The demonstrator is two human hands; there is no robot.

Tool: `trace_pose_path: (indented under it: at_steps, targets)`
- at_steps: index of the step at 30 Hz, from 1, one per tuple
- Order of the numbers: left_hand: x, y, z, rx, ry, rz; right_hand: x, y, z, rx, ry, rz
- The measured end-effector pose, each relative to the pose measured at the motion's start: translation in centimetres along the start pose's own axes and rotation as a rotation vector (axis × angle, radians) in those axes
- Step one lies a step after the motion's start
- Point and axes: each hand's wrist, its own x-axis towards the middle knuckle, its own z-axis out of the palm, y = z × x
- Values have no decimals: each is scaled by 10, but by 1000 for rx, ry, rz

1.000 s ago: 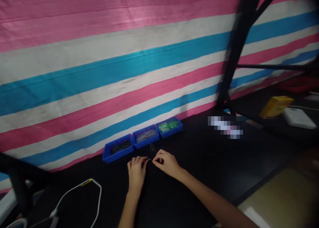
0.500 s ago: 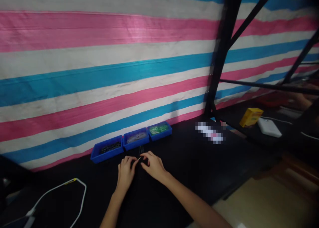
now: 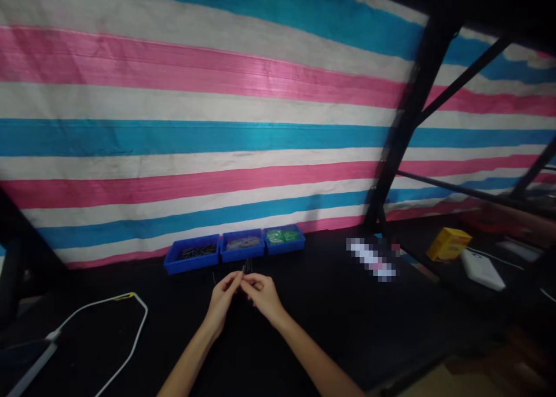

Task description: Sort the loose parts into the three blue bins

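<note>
My left hand (image 3: pixel 220 302) and my right hand (image 3: pixel 264 297) meet above the black table (image 3: pixel 347 322), fingertips pressed together in a pinch. What they hold between them is too small and dark to make out. A few thin dark pins, perhaps screws, (image 3: pixel 248 265) lie just beyond my fingertips. Behind them stand three blue trays in a row. The left tray (image 3: pixel 191 266) holds many dark screw-like pieces, the middle tray (image 3: pixel 243 254) pale clear pieces, and the right tray (image 3: pixel 286 247) green pieces that look bagged.
A white cable (image 3: pixel 145 319) loops at the left, joined to a device at the table's edge. Right of the trays lies a blurred-out pale item (image 3: pixel 371 259). Farther right are a black metal post (image 3: pixel 393 148), a yellow box (image 3: pixel 449 244) and a white device (image 3: pixel 483 269). A striped sheet (image 3: pixel 217 136) hangs behind.
My hands have come together; half a second ago they were slightly apart, with a small pale piece at the left fingertips. The camera view has tilted, shifting the trays slightly right.
</note>
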Motion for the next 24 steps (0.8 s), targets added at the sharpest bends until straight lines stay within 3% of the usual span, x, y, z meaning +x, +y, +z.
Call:
trace_pose_path:
  at_steps: [5, 14, 20, 24]
  targets:
    - [1, 2, -2, 45, 27, 7, 2, 7, 1, 20, 21, -31]
    - [5, -1, -8, 201, -46, 143, 5, 22, 9, -103, 68, -141]
    - [1, 5, -2, 142, 77, 251, 3, 16, 5, -10, 70, -160]
    - [-2, 10, -2, 91, 122, 274, 2, 14, 2, 49, 140, -74]
